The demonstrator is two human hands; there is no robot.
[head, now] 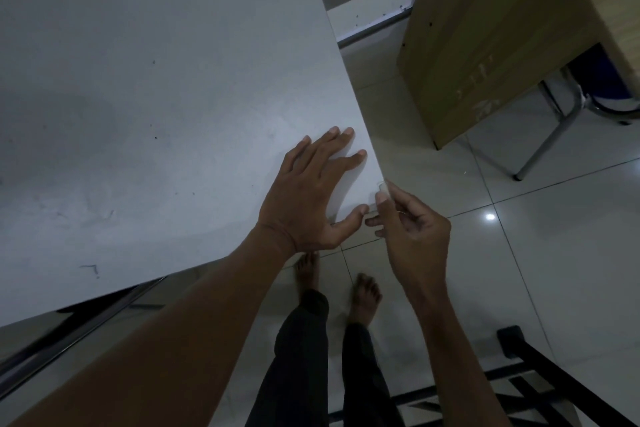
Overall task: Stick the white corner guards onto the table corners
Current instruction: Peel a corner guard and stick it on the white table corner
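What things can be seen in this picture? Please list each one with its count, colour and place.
table: one, white top, fills the left and centre.
corner guard: one, pale and translucent, at the near table corner, pinched by the right hand.
wooden cabinet: one, light brown, upper right.
chair with metal legs: one, far right, partly hidden.
black frame: one, lower right on the floor.
floor: pale glossy tiles.
left hand: flat on the table by the corner.
right hand: at the corner.
bare feet: two, on the floor.
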